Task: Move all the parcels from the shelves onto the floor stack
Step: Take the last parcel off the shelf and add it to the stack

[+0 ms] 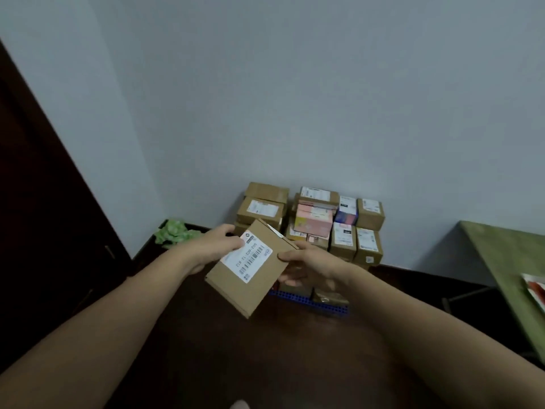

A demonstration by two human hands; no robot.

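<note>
your left hand [213, 250] and right hand [306, 268] clamp the parcel [253, 270] between their fingers; stiff, probably light: keep to its side edges.

I log as seen:
- Parcel [256, 283]: smooth, matt brown cardboard.
- Its label [249, 256]: white paper with a faint sheen.
- Floor stack [343, 242]: mostly the same plain cardboard, plus a few pink and blue printed cartons.
- Base grid [320, 306]: blue plastic.
- Floor [236, 349]: dark wood, low gloss.
- Wall [295, 98]: matt paint.
- Table cover [507, 255]: looks like green cloth.
</note>
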